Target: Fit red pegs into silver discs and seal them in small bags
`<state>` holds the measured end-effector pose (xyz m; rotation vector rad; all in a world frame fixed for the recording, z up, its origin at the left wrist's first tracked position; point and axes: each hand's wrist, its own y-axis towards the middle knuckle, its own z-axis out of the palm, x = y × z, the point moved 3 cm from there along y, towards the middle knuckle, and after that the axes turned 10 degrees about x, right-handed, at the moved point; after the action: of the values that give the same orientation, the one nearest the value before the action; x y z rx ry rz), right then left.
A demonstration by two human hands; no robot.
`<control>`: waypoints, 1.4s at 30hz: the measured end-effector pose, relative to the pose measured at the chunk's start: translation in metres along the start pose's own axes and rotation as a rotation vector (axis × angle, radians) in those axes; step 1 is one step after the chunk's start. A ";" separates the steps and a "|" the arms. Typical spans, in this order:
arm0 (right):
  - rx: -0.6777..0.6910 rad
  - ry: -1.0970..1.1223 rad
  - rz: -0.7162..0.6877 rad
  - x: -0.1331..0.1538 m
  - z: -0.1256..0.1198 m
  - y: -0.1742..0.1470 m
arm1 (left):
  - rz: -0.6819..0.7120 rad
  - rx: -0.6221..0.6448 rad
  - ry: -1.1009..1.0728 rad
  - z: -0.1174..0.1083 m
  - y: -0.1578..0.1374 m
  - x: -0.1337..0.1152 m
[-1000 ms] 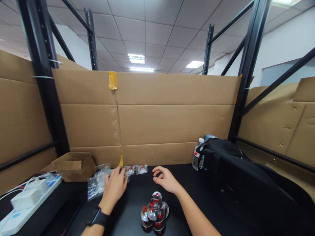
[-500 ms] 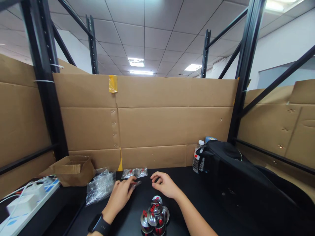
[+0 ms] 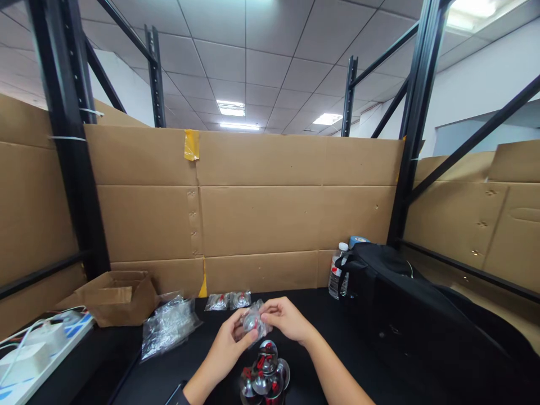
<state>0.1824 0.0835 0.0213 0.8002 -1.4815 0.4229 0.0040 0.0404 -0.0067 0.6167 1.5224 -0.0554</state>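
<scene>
Both hands meet over the black tabletop around a small clear plastic bag [image 3: 254, 318] with a round silver-and-red piece inside. My left hand [image 3: 230, 337] grips the bag from the left, thumb in front. My right hand [image 3: 284, 319] pinches the bag's right edge between thumb and fingers. Just below stands a pile of shiny round metal pieces with red parts [image 3: 266, 374]; its lower end runs out of the picture. Behind my left hand lie two more bagged pieces, a left one [image 3: 217, 302] and a right one [image 3: 240, 300].
A heap of clear plastic bags [image 3: 169, 326] lies left, beside an open cardboard box [image 3: 120, 306] and a white power strip [image 3: 50, 354] with plugs. On the right are a water bottle [image 3: 337, 275] and a large black bag [image 3: 405, 320]. Cardboard walls [image 3: 257, 219] enclose the table.
My left hand has moved right with the bagged piece, now turned upright between both hands. My right hand has closed on the bag's edge. The view has shifted slightly.
</scene>
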 end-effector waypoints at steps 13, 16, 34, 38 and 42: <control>0.042 -0.010 0.120 0.008 -0.014 -0.011 | -0.054 -0.142 0.172 -0.010 0.000 0.000; 0.054 -0.009 0.152 0.009 -0.015 -0.013 | -0.005 -0.157 0.399 -0.007 -0.005 -0.013; 0.007 -0.119 0.111 0.011 -0.013 -0.012 | 0.058 -0.199 0.384 -0.009 -0.006 -0.015; 0.046 -0.072 0.088 0.014 -0.010 -0.012 | 0.049 -0.244 0.265 -0.009 -0.004 -0.007; 0.070 0.023 0.035 0.015 -0.010 -0.013 | 0.005 -0.151 0.215 -0.005 -0.002 -0.004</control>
<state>0.1994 0.0784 0.0345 0.8229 -1.4678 0.5111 -0.0019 0.0393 -0.0030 0.5183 1.7150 0.1330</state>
